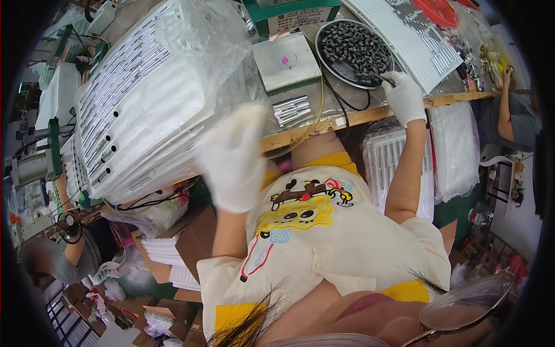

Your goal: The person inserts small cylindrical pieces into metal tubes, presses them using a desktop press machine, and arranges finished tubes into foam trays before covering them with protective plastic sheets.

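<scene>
My right hand (pixel 404 98), in a white glove, is at the near right rim of a round metal bowl (pixel 317 49). Its fingertips pinch together beside the small black tube pieces (pixel 354 49) that fill the bowl. Something dark shows at those fingertips, too small to make out. My left hand (pixel 234 159), also gloved in white, is smeared by motion over the near table edge. It is beside a large stack of shiny metal tubes in white trays (pixel 136 110); its fingers cannot be read. Several short silver tubes (pixel 291 110) lie between the two hands.
Behind those tubes stands a metal-topped block (pixel 287 61) with a pink spot. A green box (pixel 292 17) is at the back, and a white ribbed tray (pixel 404 40) lies right of the bowl. Cables cross the wooden table edge (pixel 358 118). Other people work at both sides.
</scene>
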Demonstrator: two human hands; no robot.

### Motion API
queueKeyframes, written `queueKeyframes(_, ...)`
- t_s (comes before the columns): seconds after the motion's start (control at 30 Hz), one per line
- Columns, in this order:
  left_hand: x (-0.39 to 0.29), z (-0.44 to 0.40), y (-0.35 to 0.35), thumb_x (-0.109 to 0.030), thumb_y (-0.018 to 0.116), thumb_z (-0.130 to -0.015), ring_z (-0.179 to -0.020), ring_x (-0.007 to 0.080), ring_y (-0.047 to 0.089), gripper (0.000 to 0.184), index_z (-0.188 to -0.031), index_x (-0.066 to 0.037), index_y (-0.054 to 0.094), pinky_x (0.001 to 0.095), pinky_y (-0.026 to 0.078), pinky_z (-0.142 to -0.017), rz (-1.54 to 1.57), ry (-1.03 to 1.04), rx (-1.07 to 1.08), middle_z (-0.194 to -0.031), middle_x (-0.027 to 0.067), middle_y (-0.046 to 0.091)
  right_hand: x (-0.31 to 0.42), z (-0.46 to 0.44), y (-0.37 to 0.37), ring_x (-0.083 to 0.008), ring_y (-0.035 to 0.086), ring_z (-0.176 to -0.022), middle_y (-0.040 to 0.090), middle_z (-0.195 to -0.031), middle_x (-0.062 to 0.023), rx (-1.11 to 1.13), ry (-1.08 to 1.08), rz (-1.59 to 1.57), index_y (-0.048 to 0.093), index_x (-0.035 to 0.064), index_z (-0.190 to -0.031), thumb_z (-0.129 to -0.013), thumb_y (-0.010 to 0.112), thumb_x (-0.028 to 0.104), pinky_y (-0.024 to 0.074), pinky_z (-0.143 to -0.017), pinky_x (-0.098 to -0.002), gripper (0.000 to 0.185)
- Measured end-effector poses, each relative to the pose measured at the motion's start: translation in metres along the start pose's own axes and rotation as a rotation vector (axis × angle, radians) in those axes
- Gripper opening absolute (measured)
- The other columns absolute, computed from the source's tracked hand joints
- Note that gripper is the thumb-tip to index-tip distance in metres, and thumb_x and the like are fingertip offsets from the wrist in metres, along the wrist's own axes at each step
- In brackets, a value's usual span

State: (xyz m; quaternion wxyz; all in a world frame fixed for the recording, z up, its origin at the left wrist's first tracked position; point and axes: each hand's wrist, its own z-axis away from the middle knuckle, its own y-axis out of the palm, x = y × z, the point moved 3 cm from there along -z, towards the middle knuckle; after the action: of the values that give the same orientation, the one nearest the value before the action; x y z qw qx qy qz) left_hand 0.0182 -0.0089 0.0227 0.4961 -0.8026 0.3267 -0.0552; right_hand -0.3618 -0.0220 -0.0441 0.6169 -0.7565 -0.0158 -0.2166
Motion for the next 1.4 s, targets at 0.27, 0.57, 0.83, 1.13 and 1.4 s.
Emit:
queueKeyframes(0.27,0.19,0.055,-0.137,0.003,0.054,-0.098,-0.117,0.0328,0.065,0.04,-0.137,-0.003,0.065,0.039,0.048,-0.104,-0.536,-0.508,-0.166,-0.132,0.0185,0.068,-0.004,0.004,0.01,-0.0388,0.068,-0.103,0.071,-0.108,-0.0211,0.056,0.159,-0.03,0.074,0.0071,-0.109,-0.095,0.065,0.022,0.053,-0.093,-0.0452,0.022)
queueKeyframes(0.57,0.222,0.081,-0.139,0.002,0.053,-0.099,-0.126,0.0309,0.06,0.041,-0.139,-0.004,0.063,0.0378,0.043,-0.109,-0.366,-0.496,0.101,-0.135,0.0158,0.066,0.001,0.003,0.014,-0.0392,0.068,-0.102,0.071,-0.107,-0.0205,0.084,0.127,0.013,0.074,0.0068,-0.107,-0.094,0.066,0.021,0.0531,-0.091,-0.0461,0.02)
queueKeyframes(0.83,0.253,0.087,-0.154,-0.003,0.069,-0.09,-0.104,0.0309,0.071,0.031,-0.12,-0.006,0.074,0.0375,0.054,-0.093,-0.441,-0.252,-0.007,-0.113,0.0129,0.075,-0.008,0.001,0.013,-0.0373,0.069,-0.098,0.072,-0.103,-0.0173,-0.046,-0.003,-0.041,0.074,0.0066,-0.105,-0.094,0.067,0.017,0.0537,-0.088,-0.043,0.017)
queueKeyframes(1.13,0.231,0.088,-0.156,-0.004,0.071,-0.094,-0.106,0.0191,0.066,0.02,-0.115,-0.003,0.071,0.0333,0.05,-0.1,-0.009,-0.611,-0.574,-0.113,0.0083,0.073,0.001,0.005,0.001,-0.0309,0.071,-0.094,0.073,-0.105,-0.0149,-0.088,-0.005,-0.055,0.074,0.0055,-0.109,-0.094,0.069,0.014,0.0539,-0.086,-0.0389,0.017)
queueKeyframes(1.4,0.01,-0.014,-0.019,0.002,0.078,-0.084,-0.094,0.0163,0.07,0.035,-0.117,-0.004,0.07,0.0294,0.057,-0.085,0.635,-0.088,-0.086,-0.11,0.009,0.073,0.127,0.041,-0.076,-0.0255,0.069,-0.084,0.07,-0.095,-0.0103,-0.218,-0.398,-0.359,0.074,0.0069,-0.104,-0.087,0.072,-0.003,0.0539,-0.075,-0.0329,0.02)
